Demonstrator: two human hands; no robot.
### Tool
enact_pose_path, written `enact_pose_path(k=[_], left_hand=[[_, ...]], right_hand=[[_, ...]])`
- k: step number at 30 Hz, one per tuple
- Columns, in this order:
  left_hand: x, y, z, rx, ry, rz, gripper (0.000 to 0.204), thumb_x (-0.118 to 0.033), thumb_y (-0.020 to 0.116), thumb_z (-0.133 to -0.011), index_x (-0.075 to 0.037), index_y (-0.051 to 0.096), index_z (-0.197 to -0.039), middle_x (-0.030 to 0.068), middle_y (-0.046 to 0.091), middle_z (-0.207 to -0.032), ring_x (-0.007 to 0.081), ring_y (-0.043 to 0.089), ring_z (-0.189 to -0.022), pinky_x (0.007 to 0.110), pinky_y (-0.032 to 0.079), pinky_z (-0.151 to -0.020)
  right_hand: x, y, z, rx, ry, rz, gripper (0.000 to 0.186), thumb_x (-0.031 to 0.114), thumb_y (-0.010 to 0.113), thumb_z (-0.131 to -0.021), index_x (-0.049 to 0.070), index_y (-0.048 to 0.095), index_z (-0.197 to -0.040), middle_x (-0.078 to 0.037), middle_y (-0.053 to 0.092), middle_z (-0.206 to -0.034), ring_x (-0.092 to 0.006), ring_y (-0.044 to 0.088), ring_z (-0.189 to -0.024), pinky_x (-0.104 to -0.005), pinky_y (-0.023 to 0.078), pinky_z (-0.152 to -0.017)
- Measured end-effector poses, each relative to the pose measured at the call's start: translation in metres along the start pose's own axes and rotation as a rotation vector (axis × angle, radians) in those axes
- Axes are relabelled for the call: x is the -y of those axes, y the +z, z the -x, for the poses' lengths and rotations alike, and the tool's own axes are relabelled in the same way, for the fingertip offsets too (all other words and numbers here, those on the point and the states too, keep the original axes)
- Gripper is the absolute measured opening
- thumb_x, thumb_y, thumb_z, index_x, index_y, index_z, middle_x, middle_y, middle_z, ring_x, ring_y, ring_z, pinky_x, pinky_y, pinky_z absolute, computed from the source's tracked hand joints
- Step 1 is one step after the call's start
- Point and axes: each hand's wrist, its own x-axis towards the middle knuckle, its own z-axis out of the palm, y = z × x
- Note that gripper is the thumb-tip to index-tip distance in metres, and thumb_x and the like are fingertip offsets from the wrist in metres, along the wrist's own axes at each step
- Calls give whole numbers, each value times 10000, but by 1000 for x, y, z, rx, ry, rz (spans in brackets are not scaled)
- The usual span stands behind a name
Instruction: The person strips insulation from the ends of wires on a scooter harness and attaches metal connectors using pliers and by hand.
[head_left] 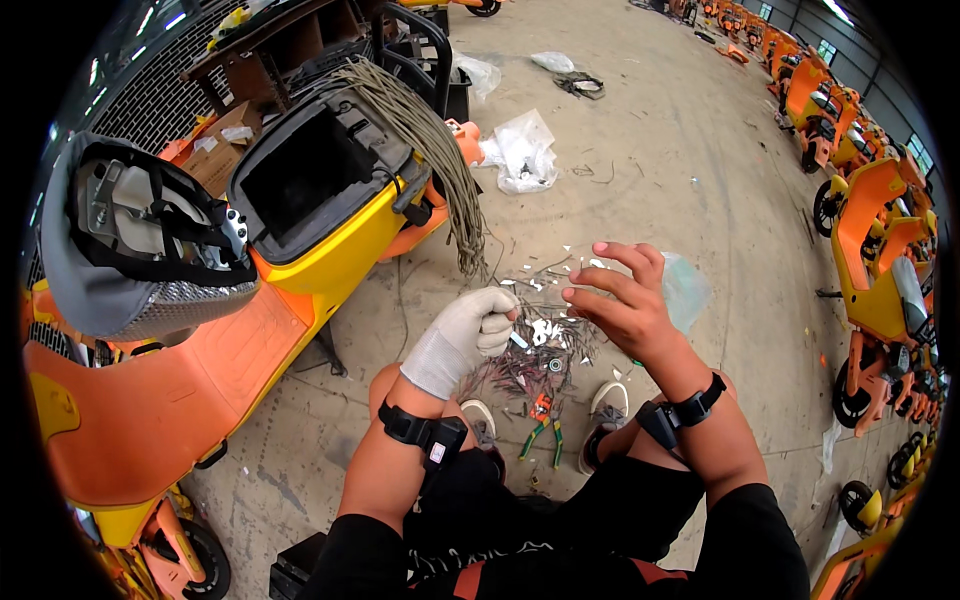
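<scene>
My left hand (465, 340), in a pale knit glove, is closed in a pinch on a thin dark wire (540, 305). The wire stretches right toward my bare right hand (625, 300), whose fingers are bent slightly and spread apart. On the floor beneath lie scattered dark wire offcuts (515, 375), white scraps (547, 330) and pliers with green-and-yellow handles (542, 435). A pale translucent plastic sheet (685, 295) lies behind my right hand. A hank of olive cables (440, 160) hangs beside the yellow scooter to the upper left.
The yellow-and-orange scooter (150, 410) fills the left side, its seat (130, 300) raised beside an open storage box (295, 175). Rows of similar scooters (865, 280) line the right. Plastic bags (520, 150) lie on the concrete floor (680, 160) ahead. My shoes (605, 410) flank the debris.
</scene>
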Motion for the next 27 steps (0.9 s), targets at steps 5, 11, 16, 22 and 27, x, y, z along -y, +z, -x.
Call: enact_pose_path(k=[5,11,16,22,27], left_hand=[[-2,3,4,4,-11,-13,139,-122,476,-917,-40,537,-824,-95,270,-526,48,236,-410,240,192,-405],[-2,4,4,-51,-35,-3,145,-130,480,-921,-52,519,-805,-95,269,-533,49,232,-415,240,189,-402],[-2,2,-1,-57,-52,7,136,-110,495,-915,-53,520,-793,-92,282,-530,49,243,-409,243,196,-394],[-1,0,-2,-29,19,-54,123,-113,526,-905,-34,560,-817,-70,335,-524,61,271,-405,249,212,-394],[4,20,5,-278,489,-746,121,-122,580,-885,-31,635,-829,-14,505,-584,104,455,-480,281,359,-454]], right_hand=[[1,-2,-4,6,1,-28,295,248,816,-718,216,727,-997,77,678,-949,-213,588,-1076,-436,372,-882],[0,0,-3,32,-21,-65,274,272,826,-712,194,734,-958,67,665,-894,-210,595,-1014,-425,378,-855],[1,2,0,48,-9,-94,238,269,825,-718,182,734,-921,52,659,-869,-208,595,-967,-408,383,-846],[1,14,7,14,271,-279,119,184,800,-792,131,732,-874,-3,636,-793,-212,583,-841,-357,409,-739],[10,20,16,191,1231,-886,163,169,671,-919,44,682,-815,-8,554,-634,-152,517,-626,-271,360,-543]])
